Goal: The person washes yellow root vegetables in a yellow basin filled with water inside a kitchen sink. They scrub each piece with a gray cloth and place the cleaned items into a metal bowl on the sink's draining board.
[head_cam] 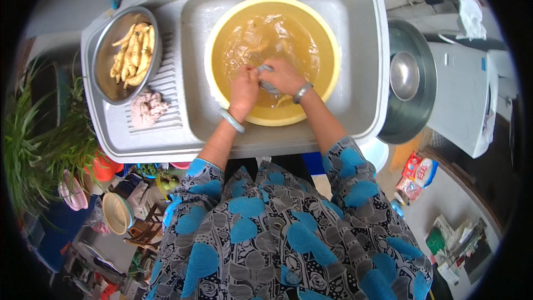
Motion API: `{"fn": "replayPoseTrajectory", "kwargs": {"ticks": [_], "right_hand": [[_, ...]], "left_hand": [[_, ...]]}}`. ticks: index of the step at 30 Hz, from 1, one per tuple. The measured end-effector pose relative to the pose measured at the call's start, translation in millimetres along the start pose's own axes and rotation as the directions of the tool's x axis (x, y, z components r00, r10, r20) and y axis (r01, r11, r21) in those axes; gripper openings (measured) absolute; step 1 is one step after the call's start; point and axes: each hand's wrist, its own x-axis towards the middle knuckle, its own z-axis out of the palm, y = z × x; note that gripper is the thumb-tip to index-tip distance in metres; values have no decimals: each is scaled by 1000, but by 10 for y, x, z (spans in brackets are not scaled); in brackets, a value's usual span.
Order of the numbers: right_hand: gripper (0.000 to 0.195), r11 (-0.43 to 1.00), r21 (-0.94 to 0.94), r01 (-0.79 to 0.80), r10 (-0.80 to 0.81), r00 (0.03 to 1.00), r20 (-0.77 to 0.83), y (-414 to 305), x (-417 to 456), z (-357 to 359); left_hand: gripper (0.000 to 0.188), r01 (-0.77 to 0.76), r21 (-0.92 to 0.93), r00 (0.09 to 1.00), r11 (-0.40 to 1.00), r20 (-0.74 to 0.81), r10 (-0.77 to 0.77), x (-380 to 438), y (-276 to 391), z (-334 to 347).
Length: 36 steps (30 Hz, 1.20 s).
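Both hands work over a yellow plastic basin (329, 91) of murky, rippling water. My right hand (287, 77), slightly blurred, grips a wet grey cloth-like scrubber (268, 85). My left hand (243, 93) meets it at the scrubber's left edge with curled fingers; what they pinch is hidden. A pale yellow root (285, 100) shows in the water below the right hand. Left of the basin, a stainless steel bowl (102, 56) holds several knobbly yellow roots (135, 54). It rests tilted on the ribbed drainboard (170, 121), with a crumpled pinkish cloth (148, 108) beside it.
The basin stands inside a grey sink (358, 71). Right of the sink is a large metal tub (410, 123) with a small metal bowl (404, 76) in it, then a white appliance (462, 91). Leafy plants (29, 146) and a pink basin (73, 191) are at left.
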Motion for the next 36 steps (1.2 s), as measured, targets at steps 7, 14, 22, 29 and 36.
{"fn": "replayPoseTrajectory", "kwargs": {"ticks": [7,14,22,29,36], "right_hand": [[25,991,135,-18,13,999,33,-121,-88,-62],[14,844,528,-92,163,983,-88,-265,-22,42],[20,950,-4,-314,308,936,-172,553,4,-290],[37,891,-315,-327,161,876,-456,1050,147,-486],[40,903,-328,-279,126,900,-418,795,348,-497]], "left_hand": [[19,-246,426,968,871,69,240,-100,277,-144],[21,-252,424,956,870,-29,292,-110,578,-451],[22,-178,718,591,673,-469,657,126,995,-2151],[17,-366,782,554,504,-251,794,193,1025,-1858],[28,-633,504,746,587,198,635,978,149,-373]]}}
